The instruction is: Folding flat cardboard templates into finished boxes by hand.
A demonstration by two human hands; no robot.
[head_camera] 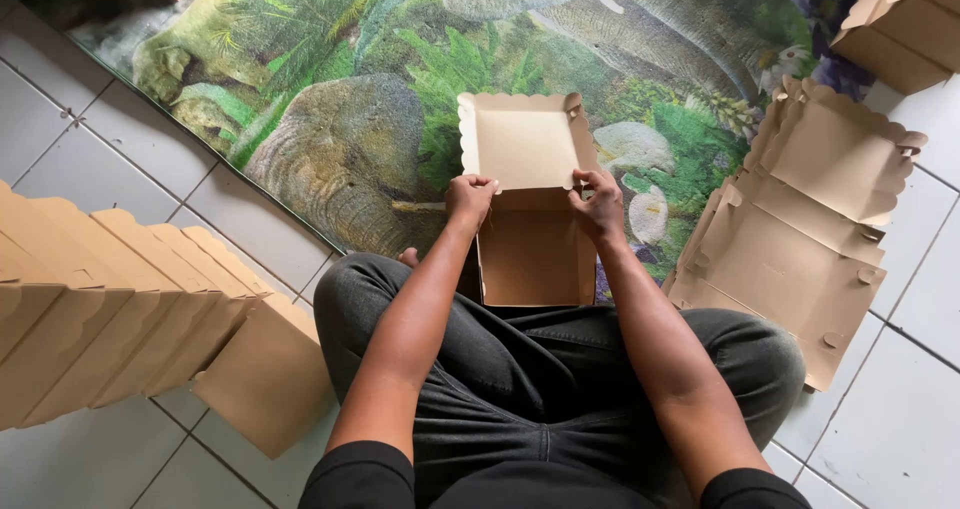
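Both hands pinch the brown cardboard box at frame centre: the left hand grips its left wall where the scallop-edged lid meets the body, the right hand grips the right wall at the same fold. The box rests between the crossed legs in dark grey trousers, lid tipped up and away, walls half raised; judging by this, the side flaps are being set, and the next move likely needs the lid tabs lined up with their slots. A jungle-printed mat with elephants fills the upper frame. A fanned row of folded brown boxes lies lower left; flat scalloped brown blanks lie right; more cardboard sits upper right.
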